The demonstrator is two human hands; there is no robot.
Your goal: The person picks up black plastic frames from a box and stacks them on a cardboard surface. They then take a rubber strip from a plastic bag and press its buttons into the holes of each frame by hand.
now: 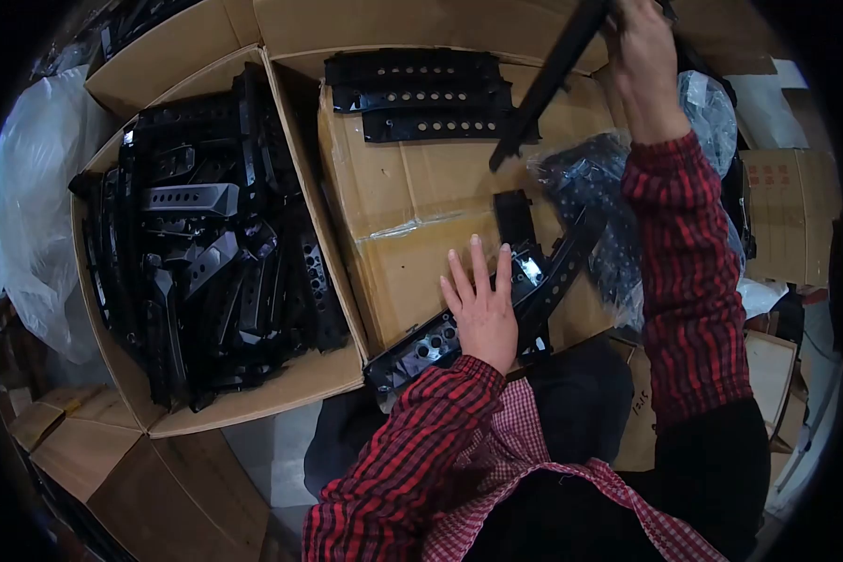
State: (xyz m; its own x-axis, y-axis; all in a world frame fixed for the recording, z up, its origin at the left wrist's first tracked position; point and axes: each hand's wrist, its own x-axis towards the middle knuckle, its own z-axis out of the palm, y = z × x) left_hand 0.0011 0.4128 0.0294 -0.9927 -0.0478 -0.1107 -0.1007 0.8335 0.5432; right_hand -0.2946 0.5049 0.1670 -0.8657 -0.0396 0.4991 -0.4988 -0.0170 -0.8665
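My left hand [485,318] lies with its fingers spread on the cardboard [412,272], its palm beside a black part with round holes [426,347]. At the upper right my right hand [642,56] is closed around a long black strip [557,80], which slants down to the left. Below that strip, more black parts [562,272] lie crossed to the right of my left hand. Several black perforated strips [421,96] are laid in rows at the far end of the cardboard.
An open box [253,412] full of loose black parts [197,262] stands on the left. Clear plastic [37,206] hangs beyond it. Bubble wrap [595,187] lies at the right, near a closed carton [787,215]. Another carton [173,478] sits at the lower left.
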